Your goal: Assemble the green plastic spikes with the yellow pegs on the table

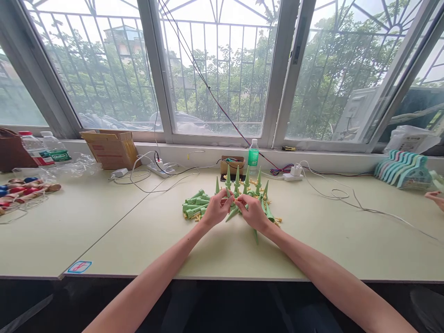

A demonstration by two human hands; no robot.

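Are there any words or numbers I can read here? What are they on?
No text reads clearly.
Cardboard box: red print, too blurred.
Water bottles at left: labels too small.
Green bottle: label too small.
Blue-edged sticker: red mark, unreadable.
Green spikes: no print visible.

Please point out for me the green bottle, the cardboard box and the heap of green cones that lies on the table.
green bottle (253, 158): head view, on the middle of its body.
cardboard box (111, 151): head view, on its front wall.
heap of green cones (194, 206): head view, on the middle of the lying cones.
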